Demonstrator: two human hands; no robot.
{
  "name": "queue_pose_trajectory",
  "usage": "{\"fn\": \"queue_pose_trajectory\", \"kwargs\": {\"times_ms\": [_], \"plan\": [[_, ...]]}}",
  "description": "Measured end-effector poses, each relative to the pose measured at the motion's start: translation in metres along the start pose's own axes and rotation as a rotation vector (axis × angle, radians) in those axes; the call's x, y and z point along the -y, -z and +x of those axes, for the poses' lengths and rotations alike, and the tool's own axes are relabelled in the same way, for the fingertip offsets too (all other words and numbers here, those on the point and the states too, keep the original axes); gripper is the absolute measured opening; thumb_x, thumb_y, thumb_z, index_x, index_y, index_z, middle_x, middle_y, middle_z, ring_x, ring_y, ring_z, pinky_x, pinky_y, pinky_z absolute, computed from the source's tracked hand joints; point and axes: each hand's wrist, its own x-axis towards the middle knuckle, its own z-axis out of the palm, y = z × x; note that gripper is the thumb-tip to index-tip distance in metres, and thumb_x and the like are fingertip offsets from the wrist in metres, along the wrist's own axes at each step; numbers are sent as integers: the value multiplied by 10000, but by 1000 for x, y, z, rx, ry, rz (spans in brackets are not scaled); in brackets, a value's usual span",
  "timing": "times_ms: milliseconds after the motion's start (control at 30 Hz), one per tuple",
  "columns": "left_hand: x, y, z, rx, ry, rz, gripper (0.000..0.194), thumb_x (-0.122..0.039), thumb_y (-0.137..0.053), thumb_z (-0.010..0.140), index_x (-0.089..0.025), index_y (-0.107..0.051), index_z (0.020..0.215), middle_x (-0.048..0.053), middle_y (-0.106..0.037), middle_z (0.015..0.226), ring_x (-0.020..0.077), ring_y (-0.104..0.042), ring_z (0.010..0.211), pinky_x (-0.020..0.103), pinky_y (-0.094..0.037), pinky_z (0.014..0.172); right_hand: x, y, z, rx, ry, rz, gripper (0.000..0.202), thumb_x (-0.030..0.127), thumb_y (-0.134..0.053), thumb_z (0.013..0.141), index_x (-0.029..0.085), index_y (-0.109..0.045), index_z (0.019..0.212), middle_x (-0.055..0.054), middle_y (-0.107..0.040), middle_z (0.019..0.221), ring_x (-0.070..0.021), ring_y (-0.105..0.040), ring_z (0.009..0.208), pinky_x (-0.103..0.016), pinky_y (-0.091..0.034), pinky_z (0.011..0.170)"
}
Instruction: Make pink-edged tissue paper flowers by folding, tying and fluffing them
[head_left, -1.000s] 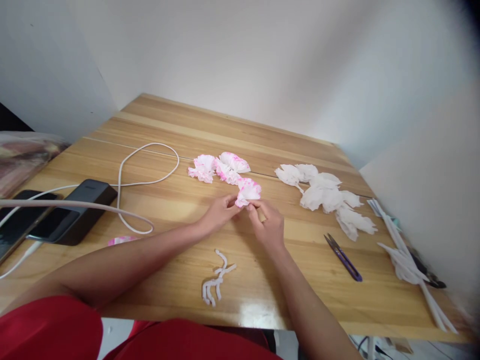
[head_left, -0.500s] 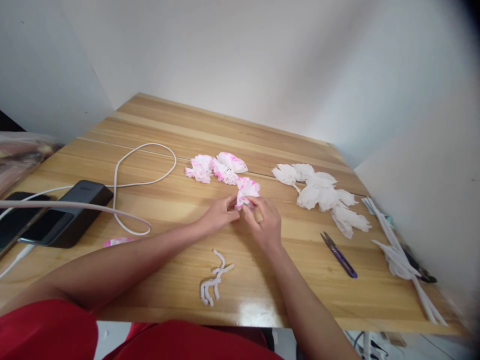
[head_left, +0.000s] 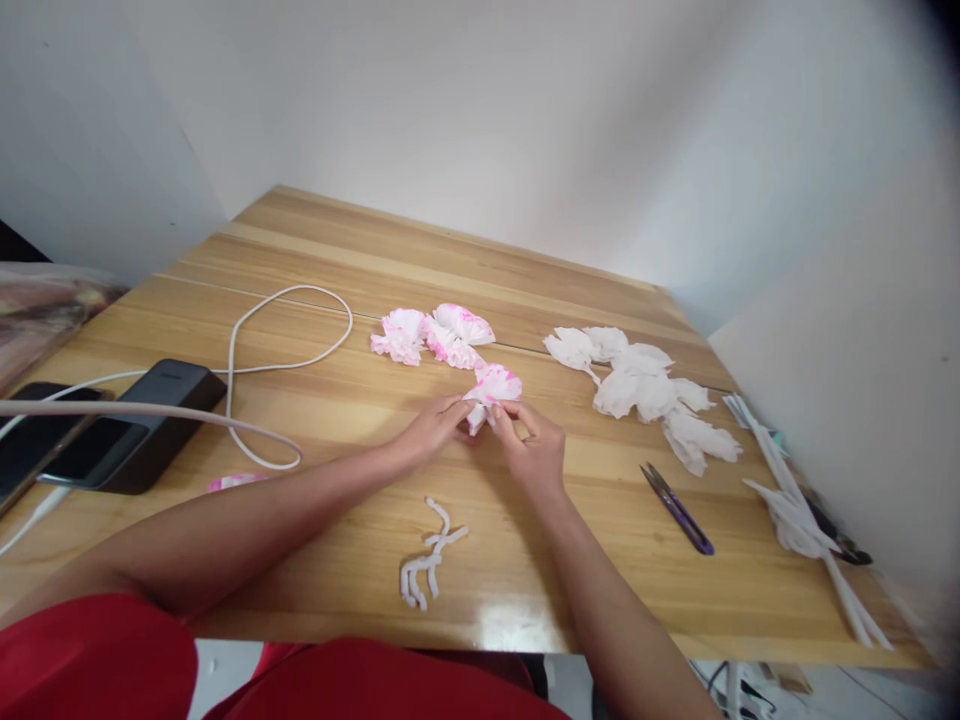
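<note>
Between my two hands is a pink-edged white paper flower (head_left: 498, 382), its ruffled top facing away from me. My left hand (head_left: 439, 428) pinches its left lower side, fingers closed. On the right lower side, the thumb and fingers of my right hand (head_left: 534, 445) grip the gathered paper. Just beyond lie several similar pink and white paper flowers (head_left: 435, 335). Nearer to me are several short white fuzzy stem pieces (head_left: 433, 560), bent and loosely piled.
Several plain white paper pieces (head_left: 637, 380) lie to the right, with purple-handled thread snips (head_left: 679, 512) nearer. Long white stems (head_left: 787, 490) run along the right edge. On the left are a black device (head_left: 142, 425), a looped white cable (head_left: 234, 350) and another pink-edged piece (head_left: 236, 481).
The flower in my hands has tipped and shifted slightly towards me, and its lower part is spread more between my fingers. Everything else stays put.
</note>
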Motion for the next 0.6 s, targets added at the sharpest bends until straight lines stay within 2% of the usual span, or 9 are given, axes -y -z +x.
{"fn": "queue_pose_trajectory", "kwargs": {"times_ms": [133, 233, 333, 400, 467, 533, 600], "plan": [[-2, -1, 1, -24, 23, -137, 299, -419, -566, 752, -136, -603, 843, 76, -614, 831, 206, -577, 812, 333, -518, 734, -1, -1, 5, -22, -260, 247, 221, 380, -563, 824, 186, -655, 773, 3, -635, 691, -146, -572, 654, -260, -443, 645], [-3, -2, 2, -59, 42, -224, 302, -400, -597, 723, -124, -582, 843, 91, -612, 837, 214, -579, 817, 366, -521, 740, -3, -2, 7, -11, -331, 314, 249, 403, -556, 814, 178, -625, 730, 7, -597, 642, -140, -542, 613, -255, -438, 605], [-2, -1, 3, -76, 44, -186, 300, -411, -581, 727, -130, -577, 833, 80, -603, 826, 201, -569, 794, 345, -508, 726, -3, -2, 5, -15, -201, 184, 218, 376, -538, 835, 183, -642, 826, -17, -639, 747, -155, -567, 681, -278, -458, 657], [-1, 0, 2, -66, -9, -42, 292, -427, -527, 766, -138, -572, 784, 63, -593, 791, 185, -552, 758, 311, -484, 716, 0, -1, 2, -34, -25, 38, 192, 332, -553, 836, 193, -645, 931, -40, -653, 857, -167, -578, 767, -299, -463, 727], [-1, 1, 0, -43, -121, 176, 308, -420, -459, 817, -146, -555, 715, 45, -578, 738, 173, -534, 730, 291, -453, 729, 2, 0, 1, -47, 108, -68, 207, 302, -585, 819, 195, -639, 989, -56, -643, 910, -175, -572, 824, -312, -455, 774], [0, 0, -2, -7, -229, 352, 346, -409, -399, 863, -153, -538, 676, 33, -561, 699, 167, -521, 715, 284, -431, 745, 3, 0, 0, -47, 133, -94, 186, 296, -596, 813, 192, -644, 960, -53, -633, 883, -172, -564, 817, -310, -447, 774], [1, -2, -4, 13, -252, 387, 360, -421, -384, 879, -157, -544, 695, 28, -560, 697, 168, -521, 709, 281, -433, 738, 1, -1, 2, -50, 31, -26, 152, 313, -581, 823, 189, -646, 883, -35, -624, 820, -157, -554, 755, -292, -444, 724]]}}
